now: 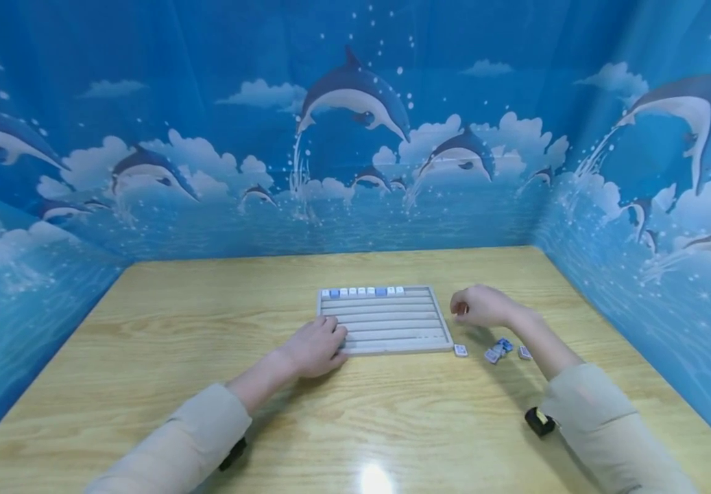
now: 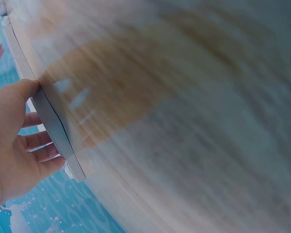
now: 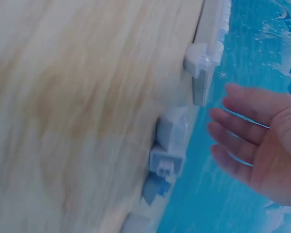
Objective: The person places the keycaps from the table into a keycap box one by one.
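Note:
A pale ridged tray (image 1: 386,328) lies on the table, with a row of white and blue keycaps (image 1: 362,291) along its far groove. At its near left corner, my left hand (image 1: 317,348) grips the rim; the left wrist view shows the thumb and curled fingers around the tray edge (image 2: 58,128). My right hand (image 1: 483,307) hovers off the tray's right side, fingers loosely bent and nothing between them in the right wrist view. Below it lie a small cluster of loose keycaps (image 1: 498,350) and a single keycap (image 1: 524,353). Another keycap (image 1: 461,350) sits by the near right corner.
The wood-grain table (image 1: 367,412) is enclosed at the back and sides by a blue dolphin-print curtain (image 1: 256,226). A black strap piece (image 1: 539,421) hangs by the right sleeve (image 1: 589,401). Light glares off the table's near edge.

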{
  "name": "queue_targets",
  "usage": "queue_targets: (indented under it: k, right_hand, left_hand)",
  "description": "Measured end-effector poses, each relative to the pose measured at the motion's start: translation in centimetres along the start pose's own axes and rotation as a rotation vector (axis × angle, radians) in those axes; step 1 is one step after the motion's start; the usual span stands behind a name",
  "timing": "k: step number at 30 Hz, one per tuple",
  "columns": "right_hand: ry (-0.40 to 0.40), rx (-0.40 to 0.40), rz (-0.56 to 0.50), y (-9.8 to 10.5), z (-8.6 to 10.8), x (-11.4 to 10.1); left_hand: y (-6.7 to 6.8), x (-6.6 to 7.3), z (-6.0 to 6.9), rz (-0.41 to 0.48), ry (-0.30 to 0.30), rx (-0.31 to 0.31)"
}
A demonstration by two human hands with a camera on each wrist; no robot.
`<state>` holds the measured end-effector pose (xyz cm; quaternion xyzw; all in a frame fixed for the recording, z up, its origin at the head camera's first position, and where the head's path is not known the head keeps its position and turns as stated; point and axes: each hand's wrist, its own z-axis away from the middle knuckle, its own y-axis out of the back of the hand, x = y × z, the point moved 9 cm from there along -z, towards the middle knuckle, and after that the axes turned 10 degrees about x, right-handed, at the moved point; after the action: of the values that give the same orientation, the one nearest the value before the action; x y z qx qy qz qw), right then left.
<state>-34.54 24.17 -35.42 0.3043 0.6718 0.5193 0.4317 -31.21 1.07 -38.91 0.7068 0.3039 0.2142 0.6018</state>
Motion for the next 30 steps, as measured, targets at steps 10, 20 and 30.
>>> queue_targets:
  k: [10, 20, 30]
  right_hand:
    - [-0.14, -0.224, -0.065, -1.8, 3.0, -0.3]
    - [-0.115, -0.178, 0.009, -2.3, 3.0, -1.3]
    - [-0.046, -0.164, 0.007, -2.7, 2.7, -2.0]
  left_hand:
    - [0.1, -0.1, 0.1, -0.019, 0.004, -0.006]
    - [0.0, 0.1, 0.1, -0.011, -0.01, 0.005]
    - [0.1, 0.1, 0.0, -0.016, 0.008, -0.014]
